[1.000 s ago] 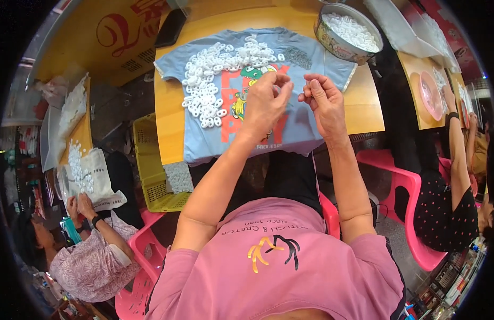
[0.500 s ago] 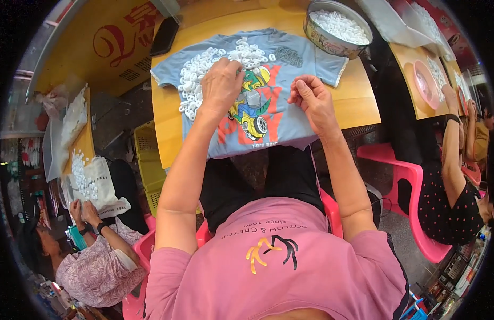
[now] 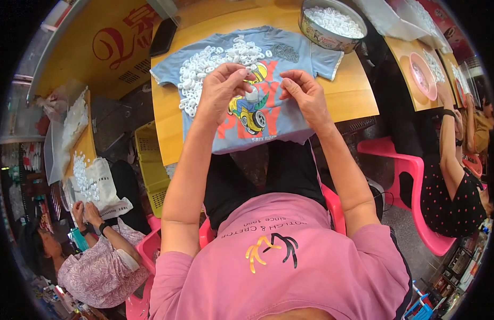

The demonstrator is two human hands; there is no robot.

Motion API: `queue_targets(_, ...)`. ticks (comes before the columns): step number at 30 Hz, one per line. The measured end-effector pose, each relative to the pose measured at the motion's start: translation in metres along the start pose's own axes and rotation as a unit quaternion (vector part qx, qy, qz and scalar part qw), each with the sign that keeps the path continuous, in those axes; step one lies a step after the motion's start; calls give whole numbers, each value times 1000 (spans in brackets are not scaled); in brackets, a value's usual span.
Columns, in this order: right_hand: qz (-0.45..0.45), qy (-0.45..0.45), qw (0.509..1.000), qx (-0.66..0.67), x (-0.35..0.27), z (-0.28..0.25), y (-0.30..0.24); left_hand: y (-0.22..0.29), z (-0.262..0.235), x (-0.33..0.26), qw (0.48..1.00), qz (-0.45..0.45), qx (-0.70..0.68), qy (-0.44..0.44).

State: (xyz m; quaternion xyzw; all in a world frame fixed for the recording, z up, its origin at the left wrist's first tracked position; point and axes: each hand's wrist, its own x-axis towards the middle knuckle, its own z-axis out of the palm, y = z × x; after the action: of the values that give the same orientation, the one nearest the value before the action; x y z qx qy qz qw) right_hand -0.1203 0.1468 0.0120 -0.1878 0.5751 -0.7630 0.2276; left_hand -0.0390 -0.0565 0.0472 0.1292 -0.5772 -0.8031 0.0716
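A blue-grey T-shirt point(image 3: 305, 120) with a cartoon print lies spread over the wooden table in front of me. On its upper left sits a heap of small white plastic pieces with holes point(image 3: 204, 66); a small patch of dark, thin bits point(image 3: 285, 52) lies right of it. My left hand point(image 3: 223, 93) hovers above the shirt beside the white heap, thumb and fingers pinched together. Facing it across a short gap is my right hand point(image 3: 306, 97), also pinched, over the printed letters. Whatever either pinch holds is too small to make out.
A round tin point(image 3: 332, 29) full of white pieces stands at the table's far right. A black phone point(image 3: 164, 36) lies at the far left. Co-workers sit at side tables; pink chairs point(image 3: 417, 181) and a yellow crate point(image 3: 151, 160) stand nearby.
My left hand has come away from the white heap, slightly down and to the right. My right hand has moved left, so the two hands are closer together.
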Motion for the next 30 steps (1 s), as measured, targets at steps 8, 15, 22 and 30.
queue_targets(8,-62,-34,995,-64,-15,35,-33,3,34,-42,987,-57,-146,-22)
queue_targets(15,-197,-66,947,-246,-20,37,-41,8,34,-53,983,-47,-178,-12)
queue_targets(22,-228,-67,923,-303,-25,39,-41,5,33,-65,979,-39,-200,-11)
queue_targets(30,12,-56,998,-26,-32,52,-39,-7,39,-71,993,97,-51,43)
